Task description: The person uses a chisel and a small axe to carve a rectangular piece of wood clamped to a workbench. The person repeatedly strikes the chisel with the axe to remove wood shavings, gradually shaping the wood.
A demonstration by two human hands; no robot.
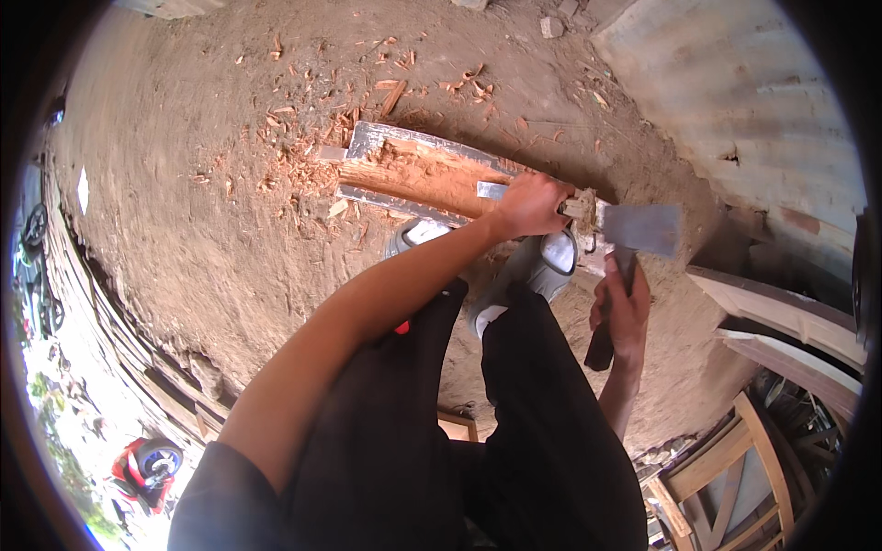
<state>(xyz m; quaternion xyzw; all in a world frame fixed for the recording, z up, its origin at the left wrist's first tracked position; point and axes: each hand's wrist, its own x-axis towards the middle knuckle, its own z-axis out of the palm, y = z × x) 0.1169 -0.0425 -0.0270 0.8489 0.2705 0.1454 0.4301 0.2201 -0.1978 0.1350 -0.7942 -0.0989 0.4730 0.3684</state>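
A hollowed length of wood (pixel 409 179), reddish inside with worn grey-white edges, lies on the dirt in front of my feet. My left hand (pixel 535 204) is closed round a chisel (pixel 491 190); its flat metal blade points left over the hollow. The chisel's frayed butt end comes out on the right side of my fist. My right hand (pixel 627 308) grips the dark handle of a hammer (pixel 643 229) with a broad, blocky grey head. That head is just right of the chisel's butt end; whether they touch I cannot tell.
Wood shavings (pixel 299 174) litter the dirt round the workpiece. My shoes (pixel 556 255) are close to its near edge. Corrugated sheet metal (pixel 735 101) stands at far right, with wooden frames (pixel 726 468) below. A red motorcycle (pixel 147 468) is at lower left.
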